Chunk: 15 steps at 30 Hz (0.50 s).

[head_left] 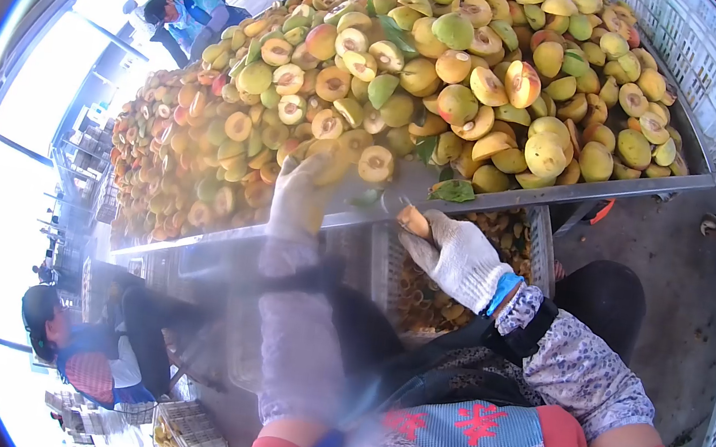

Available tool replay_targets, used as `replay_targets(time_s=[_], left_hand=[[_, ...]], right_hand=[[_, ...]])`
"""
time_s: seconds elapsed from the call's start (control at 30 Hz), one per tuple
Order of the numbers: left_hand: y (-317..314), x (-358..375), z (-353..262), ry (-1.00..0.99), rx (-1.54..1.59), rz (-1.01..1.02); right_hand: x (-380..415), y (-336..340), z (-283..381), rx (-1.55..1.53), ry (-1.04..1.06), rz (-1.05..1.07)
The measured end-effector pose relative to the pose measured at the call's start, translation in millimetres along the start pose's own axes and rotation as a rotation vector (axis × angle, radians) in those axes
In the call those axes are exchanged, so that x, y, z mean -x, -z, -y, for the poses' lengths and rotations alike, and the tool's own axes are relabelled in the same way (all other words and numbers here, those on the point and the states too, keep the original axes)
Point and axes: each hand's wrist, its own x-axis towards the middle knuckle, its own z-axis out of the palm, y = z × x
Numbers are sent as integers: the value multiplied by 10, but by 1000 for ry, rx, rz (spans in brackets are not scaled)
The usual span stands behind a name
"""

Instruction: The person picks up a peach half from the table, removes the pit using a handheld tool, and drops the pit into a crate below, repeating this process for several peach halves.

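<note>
Halved peaches (375,163) are heaped over a metal-edged table (634,184), many with their cut faces and pits showing. My left hand (296,197), in a white glove and hazy in this view, is at the near edge of the heap. Its fingers curl around a yellow peach (326,168), partly hidden by the glove. My right hand (466,263), also gloved, grips the wooden handle of a small pitting tool (414,221). The tool's thin metal tip points at the table's rim, close to a green leaf (453,191).
Beneath the table edge, a crate (545,248) holds peach scraps. White plastic crates (711,80) are stacked at the right. One person (190,21) works across the heap; another (88,351) sits at lower left near a crate of fruit (190,437).
</note>
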Motion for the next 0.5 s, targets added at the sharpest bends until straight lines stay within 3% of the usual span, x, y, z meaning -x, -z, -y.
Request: replay_targets(time_s=[0.1,0.23,0.33,0.43,0.47,0.5], left_hand=[[-447,363,43,20,39,131],[-782,583,283,100,328,276],[-873,581,433,-18,275,176],[-844,478,704,-699,-611,-75],[-858,496,674,-694,-608,-78],[-857,517,626,-516,-368,-12]], right_hand=[[-49,-28,29,-117,10,-88],[-69,-9,-80,-141,-125,-91],[-59,34,-107,-124,-151,-104],[-51,51,-63,-64,-142,-103],[-45,48,-40,-20,-137,-93],[-47,25,-43,-18,-138,-87]])
